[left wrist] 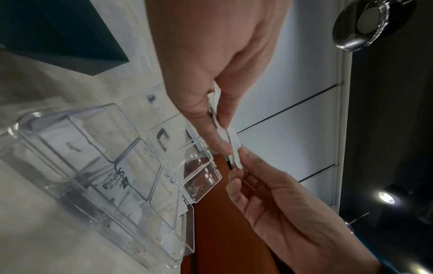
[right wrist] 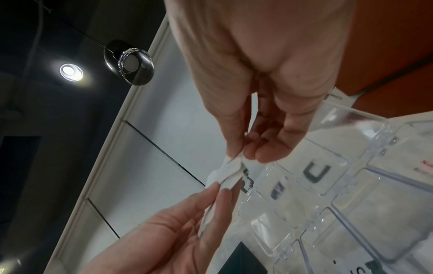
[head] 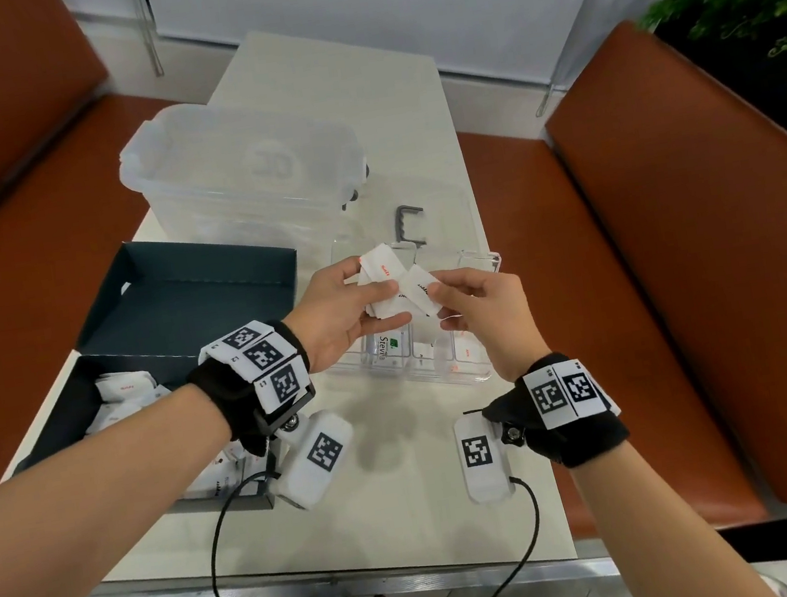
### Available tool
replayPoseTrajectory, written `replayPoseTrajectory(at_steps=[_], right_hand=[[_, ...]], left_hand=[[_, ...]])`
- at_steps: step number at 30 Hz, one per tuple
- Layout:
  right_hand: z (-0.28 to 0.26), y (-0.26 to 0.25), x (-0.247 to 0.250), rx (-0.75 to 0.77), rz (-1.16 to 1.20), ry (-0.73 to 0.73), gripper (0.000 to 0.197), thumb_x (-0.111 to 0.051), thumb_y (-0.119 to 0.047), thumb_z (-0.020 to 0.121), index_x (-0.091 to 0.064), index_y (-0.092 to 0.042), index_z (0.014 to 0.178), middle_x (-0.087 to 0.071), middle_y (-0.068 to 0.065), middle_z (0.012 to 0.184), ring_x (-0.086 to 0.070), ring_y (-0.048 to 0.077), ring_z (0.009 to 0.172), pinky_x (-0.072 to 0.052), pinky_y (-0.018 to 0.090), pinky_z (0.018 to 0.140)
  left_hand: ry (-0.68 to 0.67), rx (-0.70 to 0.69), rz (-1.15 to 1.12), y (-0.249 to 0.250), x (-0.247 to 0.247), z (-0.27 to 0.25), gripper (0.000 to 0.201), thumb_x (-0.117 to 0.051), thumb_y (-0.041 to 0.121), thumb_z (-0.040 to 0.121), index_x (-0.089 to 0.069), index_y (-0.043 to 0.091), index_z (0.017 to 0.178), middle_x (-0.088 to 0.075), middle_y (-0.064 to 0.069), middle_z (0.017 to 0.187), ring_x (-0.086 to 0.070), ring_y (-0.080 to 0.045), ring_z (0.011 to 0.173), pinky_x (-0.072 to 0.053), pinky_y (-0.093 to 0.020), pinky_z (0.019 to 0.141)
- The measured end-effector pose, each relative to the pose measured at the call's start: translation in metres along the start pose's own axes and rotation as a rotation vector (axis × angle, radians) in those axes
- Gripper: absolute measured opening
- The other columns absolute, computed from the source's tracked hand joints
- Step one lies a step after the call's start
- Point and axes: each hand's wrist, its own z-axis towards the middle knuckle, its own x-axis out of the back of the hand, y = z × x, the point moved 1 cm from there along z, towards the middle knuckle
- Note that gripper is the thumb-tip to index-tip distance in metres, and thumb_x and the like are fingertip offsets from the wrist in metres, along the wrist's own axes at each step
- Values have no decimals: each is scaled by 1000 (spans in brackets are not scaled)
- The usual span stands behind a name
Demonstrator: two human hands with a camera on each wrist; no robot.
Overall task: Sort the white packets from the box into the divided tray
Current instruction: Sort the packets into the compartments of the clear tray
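Observation:
Over the clear divided tray (head: 474, 379), my left hand (head: 373, 296) grips a small fan of white packets (head: 380, 271). My right hand (head: 445, 302) pinches one white packet (head: 419, 289) at the edge of that fan. The left wrist view has both hands meeting on the packets (left wrist: 230, 140) edge-on, above the tray (left wrist: 112, 129). My right thumb and finger pinch the packet (right wrist: 230, 169) in the right wrist view, with the left fingers (right wrist: 218, 192) below it. A Stevia packet (head: 390, 344) and red-printed packets (head: 465, 352) lie in tray compartments. The dark box (head: 52, 422) at the left holds several more packets (head: 123, 389).
The box's dark lid (head: 189, 296) lies open behind the box. A large clear lidded bin (head: 236, 168) stands at the back of the pale table (head: 388, 526). A grey clip (head: 407, 225) lies beyond the tray. Orange benches (head: 679, 258) flank the table.

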Motion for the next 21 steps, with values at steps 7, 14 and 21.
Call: replayPoseTrajectory(at_steps=[7,14,21], right_hand=[[2,-5,9,-64,-78,-130,9,-70,-6,84,-71,-4,93,-68,8,78,-59,12,61,-54,22,61],[1,0,9,-163,211,-3,26,-67,-2,86,-58,10,107,-65,17,89,-65,20,63,-56,24,60],[-5,7,-3,-170,205,-59,26,-69,0,84,-58,8,106,-68,19,82,-68,20,62,-57,25,61]], left_hand=[[-40,42,-22,2,0,1,30,-57,8,95,-58,3,125,-64,-21,120,-67,-33,104,-61,-39,67],[8,-2,61,-3,4,5,25,-59,12,95,-62,8,120,-66,-17,116,-68,-26,97,-61,-34,66],[57,-141,248,-11,-1,8,23,-69,16,88,-67,14,111,-70,-7,100,-69,-15,77,-58,-22,61]])
